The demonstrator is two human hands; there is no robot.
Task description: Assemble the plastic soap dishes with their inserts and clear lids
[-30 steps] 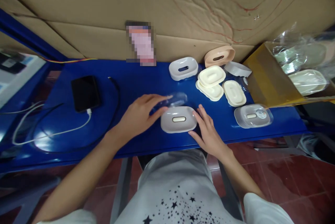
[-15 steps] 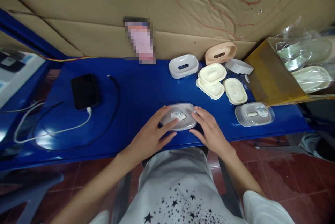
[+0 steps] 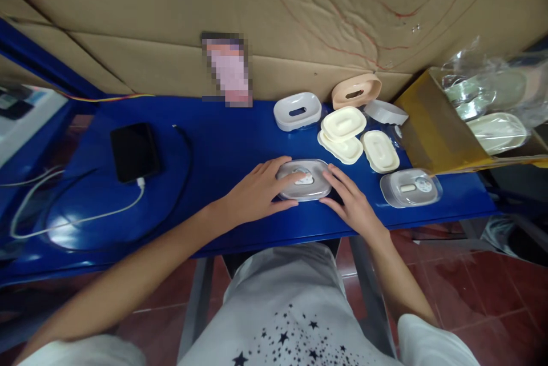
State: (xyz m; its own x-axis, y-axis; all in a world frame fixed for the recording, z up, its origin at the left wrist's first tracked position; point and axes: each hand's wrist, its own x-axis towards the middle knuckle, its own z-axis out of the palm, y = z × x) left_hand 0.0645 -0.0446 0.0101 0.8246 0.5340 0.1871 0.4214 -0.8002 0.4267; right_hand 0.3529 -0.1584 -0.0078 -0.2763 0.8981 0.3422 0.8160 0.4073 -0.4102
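A grey oval soap dish with a clear plastic cover and a white sticker lies flat near the table's front edge. My left hand grips its left end, thumb at the near side, one finger reaching over the top to the sticker. Around the right end curl the fingers of my right hand, its thumb by the near corner. To the right sits a second covered soap dish with a round sticker. Behind are cream oval inserts, a white slotted dish and a peach slotted dish.
A cardboard box with plastic-wrapped pieces stands at the right. On the left of the blue table lie a black device and its white cable. Brown cardboard covers the wall behind, with a blurred-out item against it.
Both hands and the covered soap dish between them have shifted a little right and away from me. The view has moved slightly; other things stay put.
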